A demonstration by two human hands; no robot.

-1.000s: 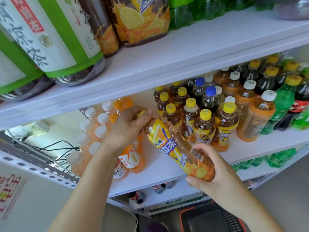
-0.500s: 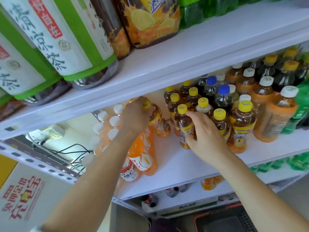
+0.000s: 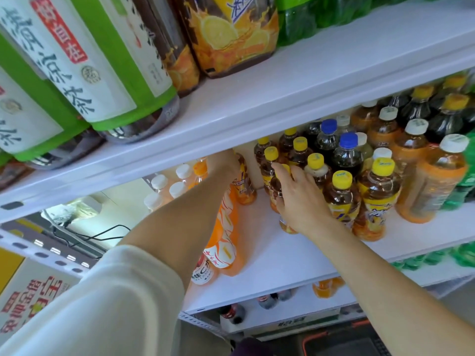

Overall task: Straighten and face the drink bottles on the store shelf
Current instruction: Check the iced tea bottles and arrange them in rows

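The yellow-capped tea bottle stands upright at the front left corner of the tea cluster, about midway between the front and back edges of the middle shelf. The right hand wraps it, thumb up by the cap and fingers curled round the body. To its left, apart from the cluster and near the shelf's back edge, a second tea bottle stands with the left hand at its top. That hand's fingers are hidden under the lip of the upper shelf, so I cannot tell its grip. Orange drink bottles line the shelf's left end. Blue-capped bottles stand behind the teas.
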